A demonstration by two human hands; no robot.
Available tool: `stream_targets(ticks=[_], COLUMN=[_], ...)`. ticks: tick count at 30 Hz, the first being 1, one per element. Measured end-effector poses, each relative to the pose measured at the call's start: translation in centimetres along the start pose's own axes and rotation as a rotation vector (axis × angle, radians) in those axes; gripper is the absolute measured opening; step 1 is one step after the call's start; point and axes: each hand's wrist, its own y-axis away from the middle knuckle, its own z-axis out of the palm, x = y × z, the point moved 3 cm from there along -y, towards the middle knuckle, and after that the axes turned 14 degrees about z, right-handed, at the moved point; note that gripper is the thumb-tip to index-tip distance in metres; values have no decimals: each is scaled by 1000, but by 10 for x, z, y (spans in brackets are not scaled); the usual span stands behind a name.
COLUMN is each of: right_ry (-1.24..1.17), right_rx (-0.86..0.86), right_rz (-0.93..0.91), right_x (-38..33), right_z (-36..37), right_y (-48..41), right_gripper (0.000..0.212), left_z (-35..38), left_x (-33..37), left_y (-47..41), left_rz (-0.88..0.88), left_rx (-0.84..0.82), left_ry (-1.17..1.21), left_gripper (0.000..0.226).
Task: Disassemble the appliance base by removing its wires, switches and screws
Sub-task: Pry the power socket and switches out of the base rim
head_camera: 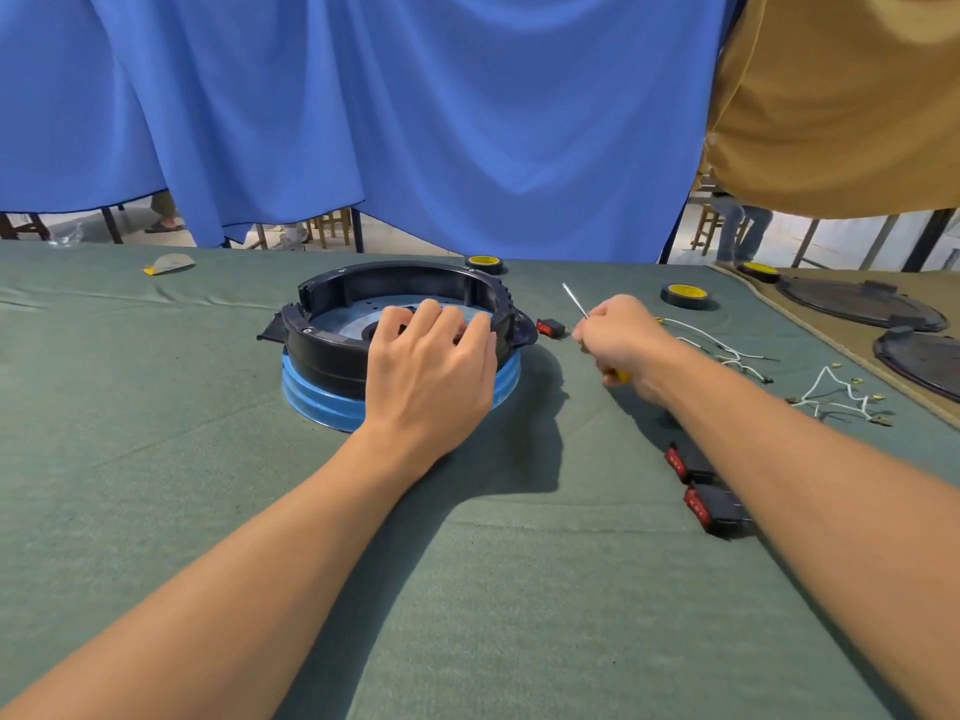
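At eleven o'clock on the green cloth (156, 459) sits the appliance base (363, 324); the left hand (431, 371) rests on its near rim, fingers spread. At one o'clock, the right hand (621, 340) is clamped round a screwdriver (575, 301). Loose wires (727, 350) and red switches (696, 485) lie at three o'clock.

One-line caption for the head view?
Left hand steadies the appliance base; right hand holds a screwdriver beside it.

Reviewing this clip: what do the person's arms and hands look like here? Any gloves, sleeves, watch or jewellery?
Both arms are bare along their whole visible length, with no sleeves in view. The left hand and right hand wear no gloves. No watch, bracelet or ring shows on either wrist or on the visible fingers. No markings or bandages are visible.
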Motion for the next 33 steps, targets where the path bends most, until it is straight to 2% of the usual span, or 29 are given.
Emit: stream_targets(ticks=[5, 9, 13, 18, 20, 24, 29, 33], right_ry=[227, 247, 341, 432, 461, 405, 238, 103], right_rx=[143, 192, 142, 83, 88, 37, -127, -296], right_rz=[-94, -188, -259, -278, -290, -302, -301, -300], right_x=[-2, -13, -19, -22, -21, -14, 3, 30], right_z=[8, 23, 32, 27, 22, 4, -34, -68], right_y=[-29, -43, -52, -60, -60, -49, -12, 21], right_gripper=[16, 13, 27, 3, 2, 21, 16, 22], left_z=[2, 3, 3, 1, 1, 0, -2, -6], left_x=[-1, -1, 0, 0, 0, 0, 1, 4], left_y=[0, -1, -1, -2, -3, -3, -2, -2], left_rz=[13, 12, 7, 5, 6, -1, 2, -47], left_rx=[46, 51, 45, 40, 36, 3, -37, -66], left_ry=[-24, -13, 4, 15, 23, 41, 69, 65], left_gripper=[29, 29, 30, 30, 30, 29, 28, 27])
